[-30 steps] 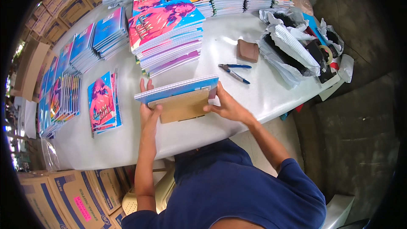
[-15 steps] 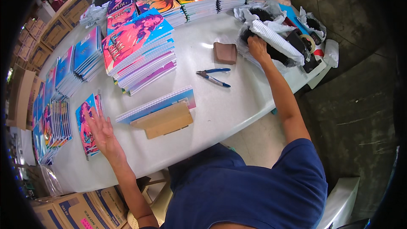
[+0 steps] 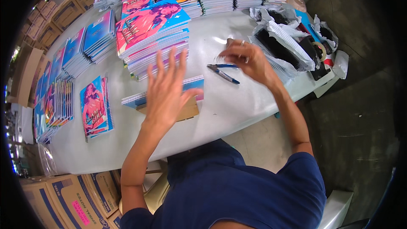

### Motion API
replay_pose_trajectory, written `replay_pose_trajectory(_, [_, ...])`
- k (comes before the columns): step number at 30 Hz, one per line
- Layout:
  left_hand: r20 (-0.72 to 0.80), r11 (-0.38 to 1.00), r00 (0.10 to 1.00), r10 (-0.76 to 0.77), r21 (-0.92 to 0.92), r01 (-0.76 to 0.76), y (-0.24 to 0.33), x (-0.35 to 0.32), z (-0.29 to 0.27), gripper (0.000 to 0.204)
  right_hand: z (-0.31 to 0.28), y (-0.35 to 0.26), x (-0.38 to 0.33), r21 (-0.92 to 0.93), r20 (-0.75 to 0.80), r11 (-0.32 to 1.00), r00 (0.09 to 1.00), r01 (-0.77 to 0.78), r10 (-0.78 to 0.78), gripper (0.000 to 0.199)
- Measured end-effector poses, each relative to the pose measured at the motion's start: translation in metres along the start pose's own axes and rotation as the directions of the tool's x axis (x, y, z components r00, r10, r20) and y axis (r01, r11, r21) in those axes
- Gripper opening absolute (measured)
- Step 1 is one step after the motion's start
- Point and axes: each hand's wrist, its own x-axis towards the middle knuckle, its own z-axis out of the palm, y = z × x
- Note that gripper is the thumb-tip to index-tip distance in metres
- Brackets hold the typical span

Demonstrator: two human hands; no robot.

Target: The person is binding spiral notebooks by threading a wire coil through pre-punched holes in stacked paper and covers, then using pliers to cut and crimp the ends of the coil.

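Note:
My left hand (image 3: 165, 89) is open, fingers spread, over a pad of punched sheets (image 3: 195, 84) with a blue and pink cover. The pad leans against a folded cardboard piece (image 3: 191, 111), partly hidden by that hand. My right hand (image 3: 248, 61) is above the table with its fingers pinched; a faint thin thing shows at the fingertips, too blurred to name. Below it lie blue-handled cutting pliers (image 3: 224, 74). A brown block (image 3: 230, 42) is mostly hidden behind that hand. To the right sits a torn white wrapper (image 3: 292, 51) holding black spiral binding coils (image 3: 273, 44).
A small pile of spiral notebooks (image 3: 94, 106) lies on the left of the white table (image 3: 169, 146). A tall notebook stack (image 3: 152, 25) and further stacks line the back and far left. A tape roll (image 3: 321, 51) is at the right edge. Cardboard boxes (image 3: 76, 199) stand lower left.
My right hand has come out of the wrapper of coils, moving left to above the pliers. My left hand has left the small notebook pile and moved right, over the leaning pad.

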Motion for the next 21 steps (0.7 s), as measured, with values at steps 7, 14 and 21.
replay_pose_trajectory(7, [0.253, 0.993, 0.967, -0.022, -0.110, 0.052, 0.005, 0.007, 0.008, 0.052, 0.031, -0.033, -0.015, 0.263, 0.045, 0.945, 0.981, -0.193, 0.188, 0.013])
replay_pose_trajectory(14, [0.220, 0.995, 0.973, 0.063, -0.087, -0.045, 0.003, 0.002, 0.010, 0.048, 0.026, -0.021, -0.001, 0.393, 0.227, 0.916, 0.974, -0.076, -0.017, 0.014])
replay_pose_trajectory(21, [0.222, 0.996, 0.975, 0.027, -0.092, -0.007, 0.006, -0.001, 0.007, 0.047, 0.013, -0.029, -0.001, 0.037, 0.379, 0.993, 0.918, 0.111, -0.117, 0.015])
